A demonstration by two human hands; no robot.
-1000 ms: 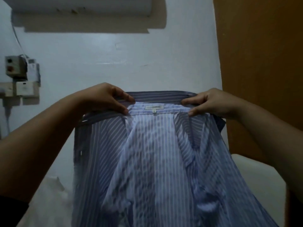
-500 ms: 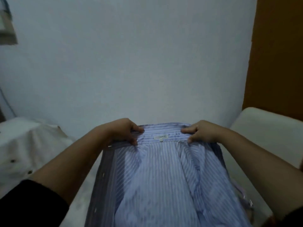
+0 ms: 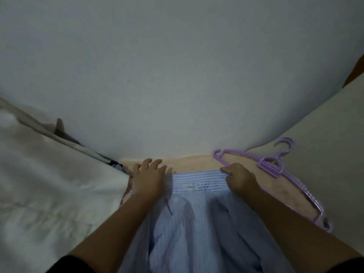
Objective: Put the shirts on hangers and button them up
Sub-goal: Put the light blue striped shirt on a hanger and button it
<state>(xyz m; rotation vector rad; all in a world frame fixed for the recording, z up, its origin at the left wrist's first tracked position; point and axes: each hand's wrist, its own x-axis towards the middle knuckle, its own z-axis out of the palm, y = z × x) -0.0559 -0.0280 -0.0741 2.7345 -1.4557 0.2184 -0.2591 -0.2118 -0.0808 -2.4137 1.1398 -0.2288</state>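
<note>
A blue striped shirt (image 3: 199,219) lies spread in front of me on a pale surface (image 3: 193,162), collar away from me and its label facing up. My left hand (image 3: 148,178) rests on the collar's left end with fingers spread and straight. My right hand (image 3: 239,179) pinches the collar's right end, fingers curled. A stack of purple plastic hangers (image 3: 275,168) lies just right of my right hand, hooks pointing away toward the wall.
A white wall (image 3: 177,75) stands directly behind the shirt. A heap of white cloth (image 3: 49,184) fills the left side. A cream padded surface (image 3: 325,144) runs along the right, with a bit of orange-brown door at the far right edge.
The shirt has come down from being held up in the air and now lies on the surface. My left hand has opened and flattened on the collar. The view has tilted down, showing the hangers.
</note>
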